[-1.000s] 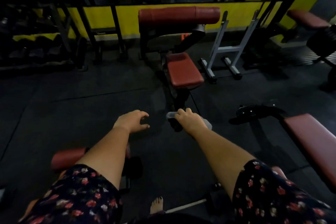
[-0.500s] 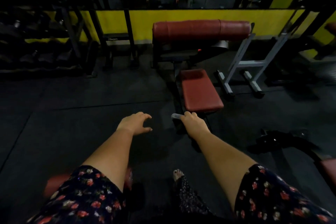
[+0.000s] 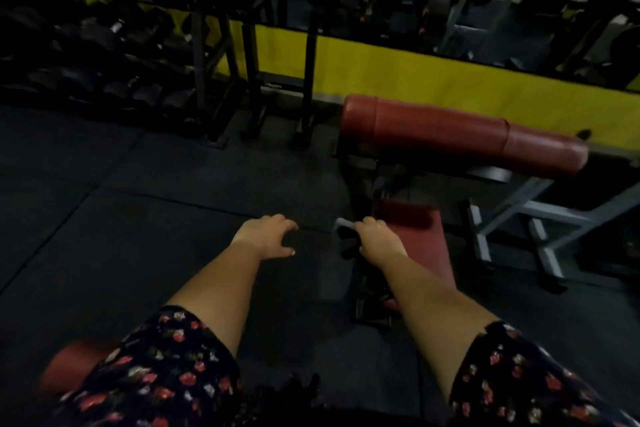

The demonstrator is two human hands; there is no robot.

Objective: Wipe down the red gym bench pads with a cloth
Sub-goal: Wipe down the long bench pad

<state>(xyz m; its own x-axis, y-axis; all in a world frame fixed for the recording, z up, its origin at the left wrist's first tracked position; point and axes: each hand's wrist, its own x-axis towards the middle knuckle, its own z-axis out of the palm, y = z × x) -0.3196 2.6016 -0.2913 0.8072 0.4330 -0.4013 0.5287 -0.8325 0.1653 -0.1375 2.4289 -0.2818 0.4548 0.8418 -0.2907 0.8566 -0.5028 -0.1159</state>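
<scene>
In the middle of the gym floor, we see two bare arms reaching forward. The left hand (image 3: 266, 236) hangs over the dark floor mat (image 3: 138, 236) with its fingers spread and a little bent. It holds nothing, and we see it touch nothing. Just beside it, at three o'clock, the right hand (image 3: 375, 241) is curled tight round a small pale cloth (image 3: 344, 222). One end of the cloth pokes out past the knuckles, toward ten o'clock. The right hand is over the near left edge of the flat red seat pad (image 3: 420, 236) — we cannot tell if the cloth touches it.

At one o'clock from the hands lies the long red pad (image 3: 460, 135). It is round like a roll, sits up on a dark frame and is well apart from both hands. A grey metal stand (image 3: 540, 218) is at three o'clock from the seat pad. Behind it all, at twelve o'clock, runs a yellow wall strip (image 3: 415, 76). A rack of dark weights (image 3: 86, 45) fills the ten o'clock corner.

Down at seven o'clock, a blurry red pad end (image 3: 69, 364) peeks out beside the left sleeve (image 3: 166, 367). That sleeve and the right sleeve (image 3: 519, 381) are dark with small red and white flowers.
</scene>
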